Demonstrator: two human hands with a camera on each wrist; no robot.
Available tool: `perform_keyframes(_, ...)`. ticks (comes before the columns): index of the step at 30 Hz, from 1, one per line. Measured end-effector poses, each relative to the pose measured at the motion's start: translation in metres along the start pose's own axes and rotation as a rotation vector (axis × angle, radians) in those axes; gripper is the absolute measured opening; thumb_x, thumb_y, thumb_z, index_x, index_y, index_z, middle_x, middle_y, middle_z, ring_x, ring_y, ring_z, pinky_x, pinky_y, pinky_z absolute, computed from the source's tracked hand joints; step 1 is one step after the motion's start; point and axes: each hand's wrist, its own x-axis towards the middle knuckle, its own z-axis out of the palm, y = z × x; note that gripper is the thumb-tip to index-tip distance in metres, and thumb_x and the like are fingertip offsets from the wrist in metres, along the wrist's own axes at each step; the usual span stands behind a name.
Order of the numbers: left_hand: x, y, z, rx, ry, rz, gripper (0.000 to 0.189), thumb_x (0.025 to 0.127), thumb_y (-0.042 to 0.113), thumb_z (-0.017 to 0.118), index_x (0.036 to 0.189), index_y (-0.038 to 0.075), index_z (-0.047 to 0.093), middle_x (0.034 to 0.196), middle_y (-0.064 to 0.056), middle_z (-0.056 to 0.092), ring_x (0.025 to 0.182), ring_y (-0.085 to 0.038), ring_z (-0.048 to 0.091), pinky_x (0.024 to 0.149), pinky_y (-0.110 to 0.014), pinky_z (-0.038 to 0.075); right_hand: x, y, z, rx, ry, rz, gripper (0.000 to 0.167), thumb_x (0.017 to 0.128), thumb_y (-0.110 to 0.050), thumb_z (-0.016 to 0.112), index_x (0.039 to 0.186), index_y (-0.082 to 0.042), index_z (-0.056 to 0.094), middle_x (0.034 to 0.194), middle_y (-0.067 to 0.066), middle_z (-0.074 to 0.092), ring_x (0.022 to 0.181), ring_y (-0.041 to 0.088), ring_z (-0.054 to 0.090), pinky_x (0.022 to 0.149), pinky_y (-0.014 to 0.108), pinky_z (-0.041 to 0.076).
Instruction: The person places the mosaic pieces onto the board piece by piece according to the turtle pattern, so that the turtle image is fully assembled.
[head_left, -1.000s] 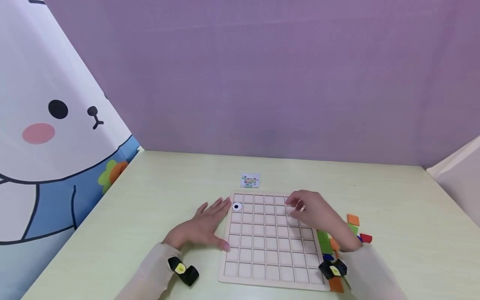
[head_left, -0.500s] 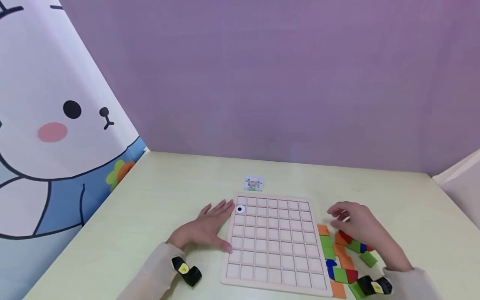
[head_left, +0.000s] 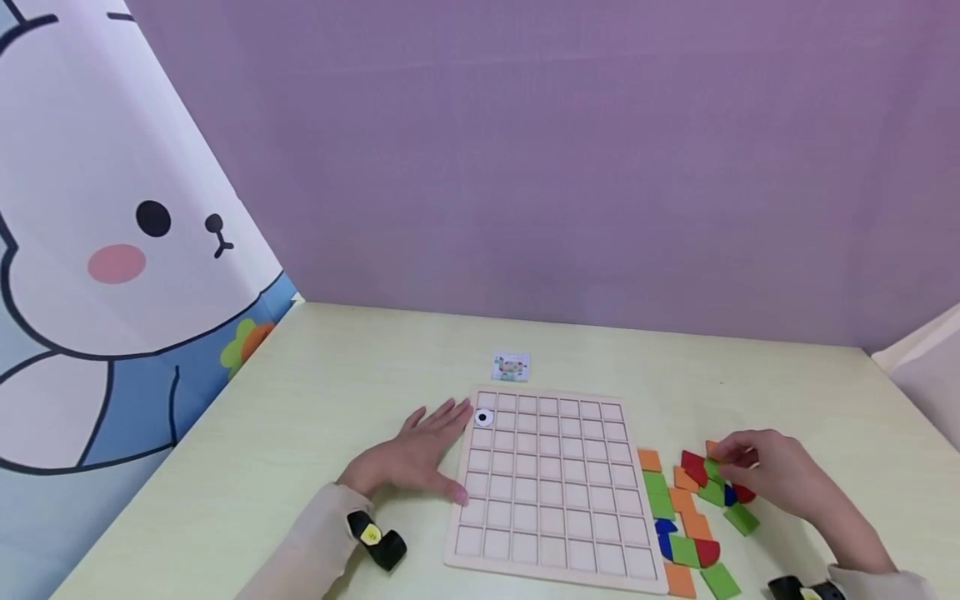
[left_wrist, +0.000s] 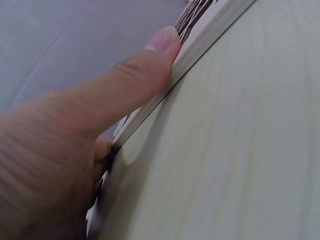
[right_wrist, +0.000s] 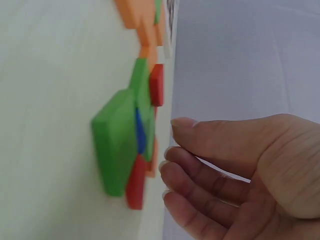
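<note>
A wooden grid board (head_left: 558,482) lies on the table, with a white disc bearing a black dot (head_left: 483,417) in its upper left. My left hand (head_left: 412,454) rests along the board's left edge, fingers spread; in the left wrist view its thumb (left_wrist: 135,75) lies on the rim. Over the far loose pieces at the right is my right hand (head_left: 776,468), with fingers bent. The right wrist view shows thumb and fingertips apart, no piece visible between them. Closest to that hand are a green tile (right_wrist: 117,142), red pieces (right_wrist: 136,185) and a blue piece (right_wrist: 140,131).
Several orange, green, blue and red pieces lie along the board's right side, including an orange tile (head_left: 679,580) and a green tile (head_left: 721,581). A small printed card (head_left: 511,367) lies beyond the board. A purple backdrop (head_left: 555,167) stands at the table's far edge.
My right hand has moved from the board's upper right to the loose pieces at the right, uncovering board squares and pieces. The left hand stays on the board's edge. The head view has shifted slightly.
</note>
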Motion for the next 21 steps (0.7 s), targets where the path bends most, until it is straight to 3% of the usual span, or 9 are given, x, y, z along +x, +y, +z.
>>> perform_keyframes(12, -0.01, -0.01, 0.003, -0.019, 0.015, 0.003, 0.119, 0.07, 0.065, 0.07, 0.153, 0.007, 0.008, 0.162, -0.007, 0.004, 0.149, -0.03, 0.0, 0.115, -0.06, 0.001, 0.009, -0.007, 0.01, 0.023, -0.047, 0.003, 0.027, 0.079, -0.008, 0.074, 0.103, 0.001, 0.068, 0.089, 0.003, 0.065, 0.079, 0.016, 0.055, 0.059, 0.021, 0.05)
perform_keyframes(21, 0.002, -0.004, 0.0, -0.015, 0.012, 0.031, 0.12, 0.07, 0.068, 0.068, 0.154, 0.009, 0.007, 0.162, -0.004, 0.003, 0.149, -0.027, 0.0, 0.116, -0.058, -0.001, 0.003, 0.001, 0.007, 0.029, -0.067, 0.013, 0.024, 0.077, -0.01, 0.076, 0.096, -0.003, 0.063, 0.084, 0.002, 0.06, 0.077, 0.016, 0.051, 0.06, 0.021, 0.047)
